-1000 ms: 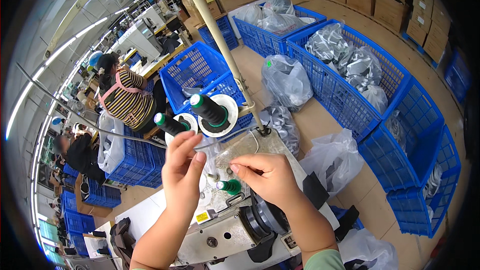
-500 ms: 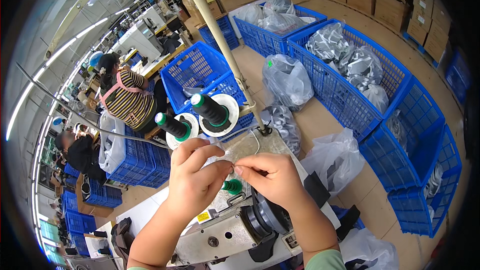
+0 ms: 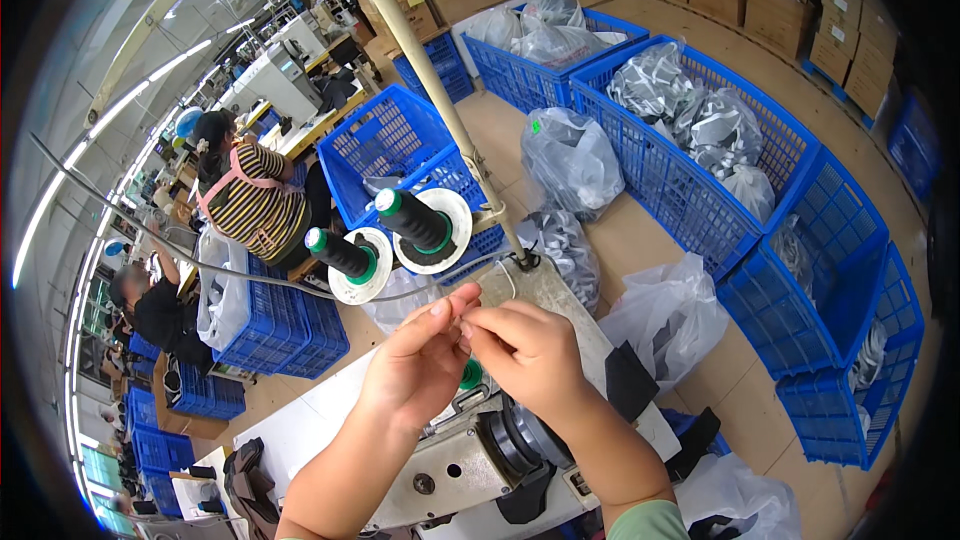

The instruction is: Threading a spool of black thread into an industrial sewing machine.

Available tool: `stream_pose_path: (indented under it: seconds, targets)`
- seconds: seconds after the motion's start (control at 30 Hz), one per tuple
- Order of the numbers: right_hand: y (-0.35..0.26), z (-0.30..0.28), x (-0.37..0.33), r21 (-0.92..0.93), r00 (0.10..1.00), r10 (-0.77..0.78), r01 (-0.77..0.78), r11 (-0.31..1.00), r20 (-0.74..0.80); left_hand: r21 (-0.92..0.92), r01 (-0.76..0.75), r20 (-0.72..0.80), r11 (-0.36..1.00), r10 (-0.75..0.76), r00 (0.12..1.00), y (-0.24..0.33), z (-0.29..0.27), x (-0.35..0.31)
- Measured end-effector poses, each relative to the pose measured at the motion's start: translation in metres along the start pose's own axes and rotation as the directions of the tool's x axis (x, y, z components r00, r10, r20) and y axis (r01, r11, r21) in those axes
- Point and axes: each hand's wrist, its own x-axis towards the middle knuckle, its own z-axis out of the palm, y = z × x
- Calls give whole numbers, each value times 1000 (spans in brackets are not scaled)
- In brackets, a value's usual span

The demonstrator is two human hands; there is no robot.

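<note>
The fingertips of the left hand [image 3: 412, 362] and the right hand [image 3: 532, 348] are brought together above the table [image 3: 320, 410], and the grip is formed where they meet. On the right, thumb and forefinger are closed in a pinch; on the left, the palm is turned partly upward, with the tips beside the right ones. How far the left fingers are parted cannot be told, since they are overlapped at the tips. Whether something fine is held there cannot be told either, the meeting point being too small to make out.

Just below the grip, a green spool [image 3: 471, 374] is partly covered by the right hand. Farther below, the machine [image 3: 475, 475] is seen between the forearms, its dark wheel [image 3: 540, 430] placed under the right hand. Beyond the grip and to its left, two dark cones [image 3: 420, 223] are carried on pale discs [image 3: 460, 220]. Behind the grip a pole [image 3: 430, 70] is raised. To the right, well apart, a clear bag [image 3: 665, 325] is seen, and farther off blue crates [image 3: 660, 185] are loaded with bagged goods [image 3: 725, 130].
</note>
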Motion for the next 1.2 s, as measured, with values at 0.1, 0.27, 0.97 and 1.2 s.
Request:
stream_pose_path:
  seconds: [0.1, 0.27, 0.97, 1.2]
  targets:
    - [-5, 1, 1, -182, 994, -103, 95, 979, -34, 13, -35, -124, 999, 36, 992, -6, 4, 2]
    - [-4, 4, -5, -258, 989, -134, 115, 959, -57, -14, -52, -187, 999, 49, 981, -13, 7, 2]
    - [-18, -27, 15, -477, 982, -117, 174, 862, 146, 991, -134, 126, 17, 253, 959, 23, 29, -8]
    - [-19, -26, 19, -229, 981, -121, 153, 961, 150, 675, -6, 90, 738, -75, 993, 33, 11, -6]
